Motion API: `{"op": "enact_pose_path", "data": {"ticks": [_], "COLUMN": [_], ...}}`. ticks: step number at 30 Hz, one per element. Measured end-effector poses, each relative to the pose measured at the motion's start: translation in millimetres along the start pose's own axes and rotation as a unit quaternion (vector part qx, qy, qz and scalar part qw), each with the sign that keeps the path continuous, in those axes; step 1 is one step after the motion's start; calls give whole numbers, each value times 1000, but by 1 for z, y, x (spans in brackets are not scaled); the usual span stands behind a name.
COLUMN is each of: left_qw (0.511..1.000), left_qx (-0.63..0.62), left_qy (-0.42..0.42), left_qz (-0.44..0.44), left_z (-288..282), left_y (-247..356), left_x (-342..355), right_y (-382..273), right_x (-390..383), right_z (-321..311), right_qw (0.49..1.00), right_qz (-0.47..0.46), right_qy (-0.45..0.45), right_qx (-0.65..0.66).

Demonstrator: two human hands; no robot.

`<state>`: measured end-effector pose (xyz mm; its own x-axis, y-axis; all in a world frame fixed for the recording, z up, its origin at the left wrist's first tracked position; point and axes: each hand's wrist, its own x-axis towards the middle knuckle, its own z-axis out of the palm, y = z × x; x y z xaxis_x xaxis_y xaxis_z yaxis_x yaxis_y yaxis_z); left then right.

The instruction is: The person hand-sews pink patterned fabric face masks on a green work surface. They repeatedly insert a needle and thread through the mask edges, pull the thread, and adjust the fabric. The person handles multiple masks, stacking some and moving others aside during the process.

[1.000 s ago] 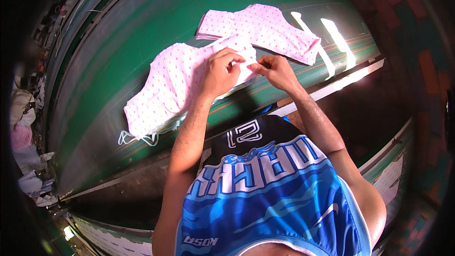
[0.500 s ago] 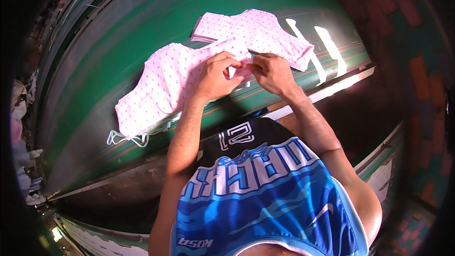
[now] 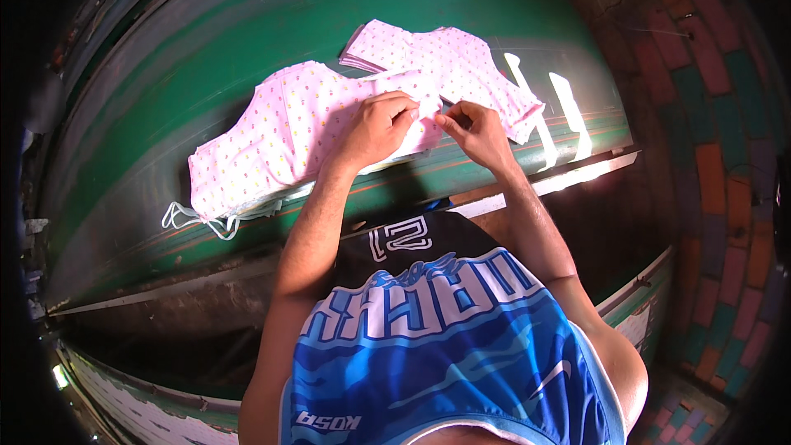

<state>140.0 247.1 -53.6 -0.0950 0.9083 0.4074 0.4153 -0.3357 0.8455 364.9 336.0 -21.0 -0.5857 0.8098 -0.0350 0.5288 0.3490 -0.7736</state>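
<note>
A stack of pink printed fabric pieces (image 3: 272, 124), cut like garment panels, lies on the green table (image 3: 272, 29). My left hand (image 3: 377, 130) rests over its right end with the fingers curled and thumb and forefinger closed at the cloth. Close beside it, my right hand (image 3: 480, 133) pinches at the right edge of the same piece, thumb against forefinger. Behind and to the right lies a second stack of pink printed pieces (image 3: 445, 58), partly under the first stack's edge or touching it; I cannot tell which.
White cord loops (image 3: 202, 218) trail from the left end of the near stack. Bright sunlight strips (image 3: 568, 111) cross the table's right end. A pale ledge (image 3: 560, 185) runs along the near edge. Coloured brick paving (image 3: 713, 206) shows at the right.
The fabric end between my hands, folded up before, now lies flatter. My left hand has shifted slightly right, and my right hand's fingers have turned a little. The whole view has shifted slightly.
</note>
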Motion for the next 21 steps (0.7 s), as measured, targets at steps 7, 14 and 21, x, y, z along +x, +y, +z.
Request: {"op": "enact_pose_path", "data": {"ticks": [7,14,21], "left_qw": [999,996,1000], "left_qx": [0,-38,-13], "left_qy": [-9,-8,-7], "left_qz": [-41,-80,-5], "left_z": [-3,-5,-5], "left_y": [7,0,-5], "left_x": [2,0,0], "right_y": [1,5,-17], "right_x": [1,4,1], "right_z": [6,8,1], "right_qw": [997,999,962], "right_qz": [68,29,-150], "right_qy": [-32,-15,69], "right_qx": [8,4,-217]}}
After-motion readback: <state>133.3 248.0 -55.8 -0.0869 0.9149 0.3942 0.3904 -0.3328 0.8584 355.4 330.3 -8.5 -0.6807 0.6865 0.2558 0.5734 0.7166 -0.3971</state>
